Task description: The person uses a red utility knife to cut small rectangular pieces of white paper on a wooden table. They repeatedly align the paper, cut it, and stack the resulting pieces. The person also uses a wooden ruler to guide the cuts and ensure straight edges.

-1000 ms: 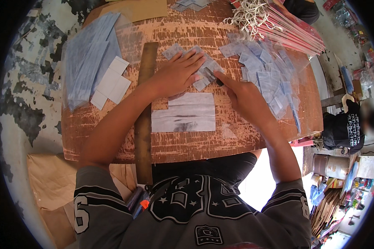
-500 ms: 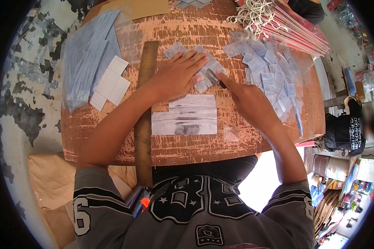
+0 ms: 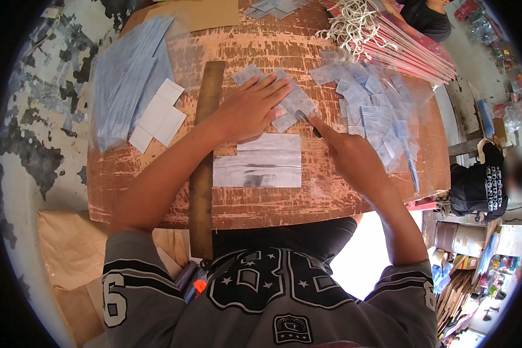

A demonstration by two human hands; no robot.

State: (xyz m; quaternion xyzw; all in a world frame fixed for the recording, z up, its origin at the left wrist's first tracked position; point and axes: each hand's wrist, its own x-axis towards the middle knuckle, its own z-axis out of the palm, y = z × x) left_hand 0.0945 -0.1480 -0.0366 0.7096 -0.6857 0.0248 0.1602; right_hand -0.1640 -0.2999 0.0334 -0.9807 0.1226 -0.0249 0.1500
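Observation:
My left hand lies flat with its fingers stretched out, pressing on a greyish translucent plastic sheet that is turned at a slant on the table. In my right hand is a knife, its short blade touching the sheet's lower right edge and its dark handle mostly hidden by the fingers. Just below my hands lies a white paper template with dark smudges and a notched upper left corner. A long wooden ruler passes under my left forearm and sticks out past the table's near edge.
Bluish plastic sheets are stacked on the left, with a white cut-out card over them. Loose cut plastic pieces are heaped on the right. Beyond them lie pink-red sticks with white strings. Another person is at the far right.
My right hand has drawn the knife a little toward me along the sheet's edge. My left hand stays on the sheet. The person at the far right shows more now.

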